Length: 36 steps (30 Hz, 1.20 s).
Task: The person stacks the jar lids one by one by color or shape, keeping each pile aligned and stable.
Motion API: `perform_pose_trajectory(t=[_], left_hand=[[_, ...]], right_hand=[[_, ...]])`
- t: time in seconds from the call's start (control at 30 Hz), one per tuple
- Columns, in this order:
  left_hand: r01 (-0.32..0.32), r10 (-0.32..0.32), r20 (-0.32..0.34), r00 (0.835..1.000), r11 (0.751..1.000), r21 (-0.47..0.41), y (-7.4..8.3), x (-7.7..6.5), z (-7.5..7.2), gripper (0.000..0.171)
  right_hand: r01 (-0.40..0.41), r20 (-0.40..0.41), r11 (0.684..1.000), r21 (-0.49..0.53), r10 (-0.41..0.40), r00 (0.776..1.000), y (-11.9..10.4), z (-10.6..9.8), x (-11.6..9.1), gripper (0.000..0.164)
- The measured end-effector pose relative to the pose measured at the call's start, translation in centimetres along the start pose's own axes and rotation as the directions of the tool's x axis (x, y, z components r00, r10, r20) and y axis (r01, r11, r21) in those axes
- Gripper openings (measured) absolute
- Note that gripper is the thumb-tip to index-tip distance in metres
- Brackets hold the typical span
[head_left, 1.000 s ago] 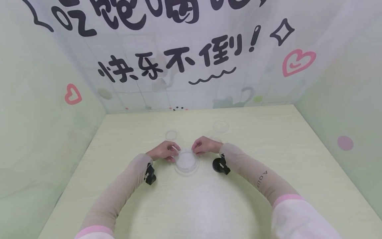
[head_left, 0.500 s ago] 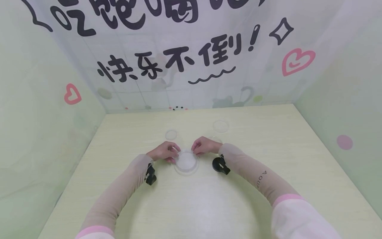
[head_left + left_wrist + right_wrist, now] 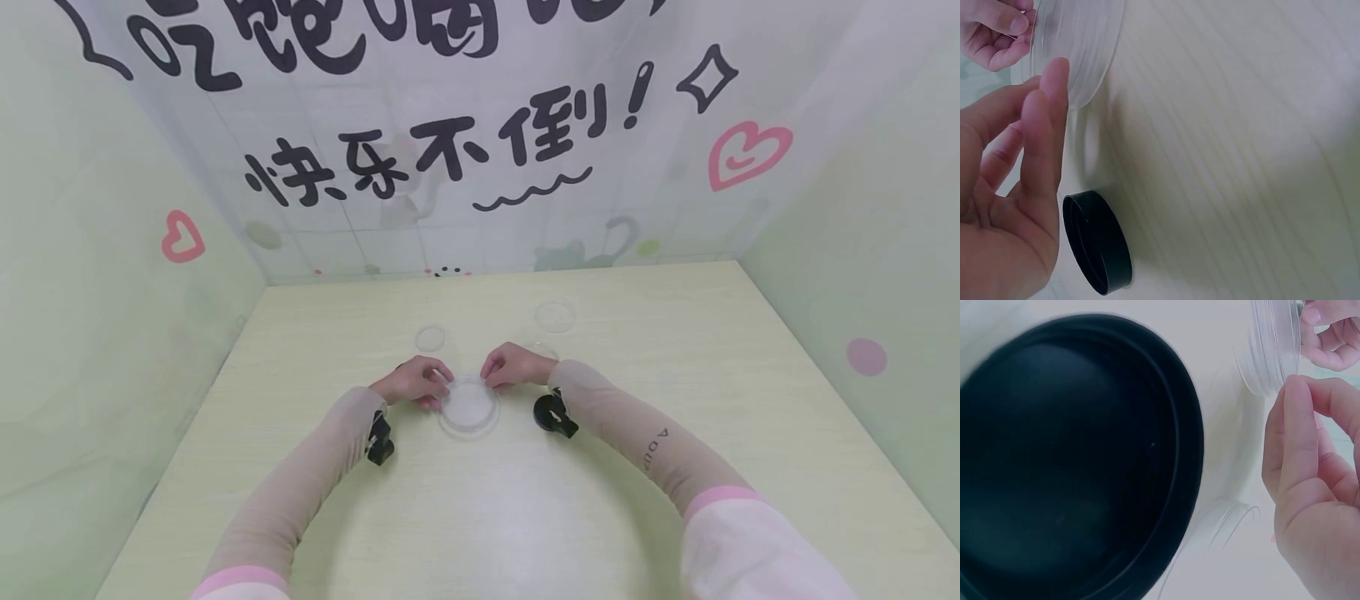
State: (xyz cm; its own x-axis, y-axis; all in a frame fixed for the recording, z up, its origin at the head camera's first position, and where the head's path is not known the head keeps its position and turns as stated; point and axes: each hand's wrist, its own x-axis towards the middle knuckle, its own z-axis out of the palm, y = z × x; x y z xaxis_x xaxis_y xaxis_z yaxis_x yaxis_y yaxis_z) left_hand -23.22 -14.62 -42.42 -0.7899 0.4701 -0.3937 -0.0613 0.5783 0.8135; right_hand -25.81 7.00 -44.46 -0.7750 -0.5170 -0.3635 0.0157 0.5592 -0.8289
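Observation:
A stack of clear round dishes (image 3: pixel 468 407), which look like petri dishes, lies mid-table on a wider clear disc. My left hand (image 3: pixel 414 379) is at its far left edge, thumb and finger pinching the rim. Opposite it, my right hand (image 3: pixel 516 366) pinches the far right edge between thumb and fingertips. In the right wrist view the stacked rims (image 3: pixel 1275 344) show close to my fingertips. The left wrist view shows the same layered dishes (image 3: pixel 1079 50) above my left fingertips. Whether the fingers hold one piece or several I cannot tell.
A small clear ring (image 3: pixel 431 338) and a larger one (image 3: pixel 555 317) lie behind the hands; another clear dish (image 3: pixel 542 350) is partly hidden by my right hand. Black round caps lie near the right wrist (image 3: pixel 1085 456) and the left hand (image 3: pixel 1097 244).
The upper dish in the stack seems to sit slightly flatter than a second ago. Both hands stay almost in place.

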Motion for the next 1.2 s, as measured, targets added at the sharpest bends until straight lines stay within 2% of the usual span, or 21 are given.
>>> perform_pose_trajectory(t=[0.1,0.33,0.47,0.7,1.0,1.2], left_hand=[[0.008,-0.008,0.005,1.0,1.0,-0.006,0.9,-0.6,0.1,0.028],[0.011,-0.011,-0.013,1.0,1.0,0.006,-1.0,0.8,-0.2,0.031],[0.009,-0.009,-0.026,1.0,1.0,0.026,-1.0,1.0,-0.5,0.032],[0.033,-0.029,-0.051,0.998,0.997,0.076,0.2,1.1,-1.1,0.032],[-0.024,0.029,-0.041,0.999,0.991,0.135,1.9,1.8,-2.0,0.037],[-0.059,0.069,-0.064,0.996,0.989,0.137,3.0,2.6,-2.1,0.038]], right_hand=[[-0.003,0.002,1.0,0.002,0.003,1.0,0.0,0.0,0.0,0.011],[-0.006,0.008,1.0,0.002,0.006,1.0,0.2,-0.2,0.1,0.012],[-0.011,0.003,1.0,0.018,0.011,1.0,0.3,-0.7,0.2,0.012],[-0.02,-0.006,1.0,0.003,0.02,1.0,-0.3,-2.0,-0.1,0.016],[-0.008,0.023,1.0,-0.024,0.008,1.0,-1.5,-4.2,-1.2,0.026],[0.032,-0.001,0.999,-0.017,-0.032,0.999,-1.4,-5.8,-1.7,0.029]])
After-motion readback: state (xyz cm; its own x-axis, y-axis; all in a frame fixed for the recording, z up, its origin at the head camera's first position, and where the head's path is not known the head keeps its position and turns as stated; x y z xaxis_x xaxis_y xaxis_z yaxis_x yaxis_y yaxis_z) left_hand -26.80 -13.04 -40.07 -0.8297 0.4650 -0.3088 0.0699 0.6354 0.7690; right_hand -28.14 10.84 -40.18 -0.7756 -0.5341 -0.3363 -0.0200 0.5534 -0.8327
